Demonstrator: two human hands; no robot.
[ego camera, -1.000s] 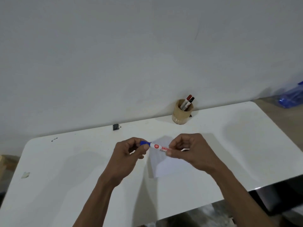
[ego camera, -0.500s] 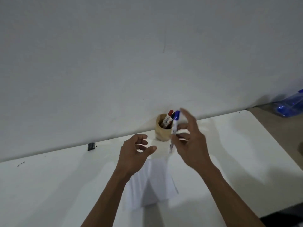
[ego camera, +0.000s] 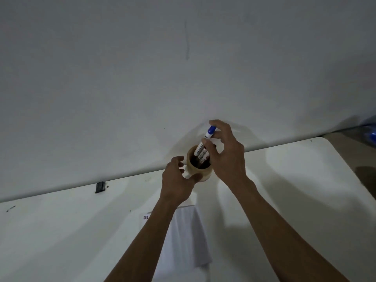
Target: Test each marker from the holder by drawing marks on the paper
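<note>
A tan round holder stands at the table's back edge by the wall. My right hand pinches a white marker with a blue cap, held upright with its lower end inside the holder beside other markers. My left hand curls around the holder's left side, thumb against its front wall. A white sheet of paper lies on the table below the hands, partly hidden by my left forearm; small dark marks show at its top left corner.
The white table runs along a plain white wall. A small dark object sits at the back edge to the left. Blue plastic shows on the floor at far right.
Both hands moved from over the paper up to the holder. The right hand turned the capped blue marker upright and lowered it into the holder. The left hand closed in on the holder's side.
</note>
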